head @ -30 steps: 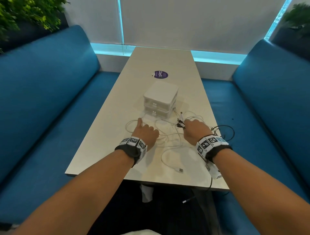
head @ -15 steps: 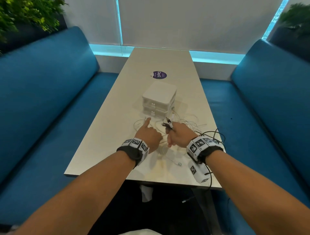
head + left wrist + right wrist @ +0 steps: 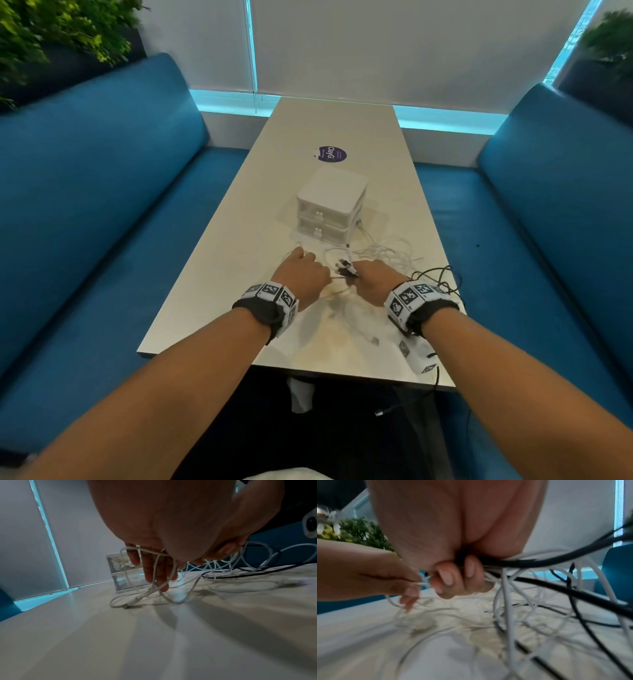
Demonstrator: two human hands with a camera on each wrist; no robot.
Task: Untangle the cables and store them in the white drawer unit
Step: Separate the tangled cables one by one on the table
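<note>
The white drawer unit (image 3: 330, 209) (image 3: 120, 580) stands mid-table with both drawers closed. A tangle of white cables (image 3: 387, 253) (image 3: 522, 615) lies in front of it and to its right, mixed with a black cable (image 3: 435, 277) (image 3: 573, 593). My right hand (image 3: 368, 277) (image 3: 453, 577) grips a bundle of black and white cables, with plugs sticking up from the fist. My left hand (image 3: 303, 270) (image 3: 154, 577) sits close beside it and pinches a white cable, whose loops hang round its fingers.
A purple round sticker (image 3: 331, 154) lies behind the drawer unit. Blue benches (image 3: 85, 222) flank the table on both sides. The table's near edge (image 3: 342, 371) is just behind my wrists. A white USB plug (image 3: 375, 341) lies near that edge.
My right hand has moved left with the cable bundle, dragging the tangle and black cable along. My left hand has curled its pointing finger in, and the hands now nearly touch.
</note>
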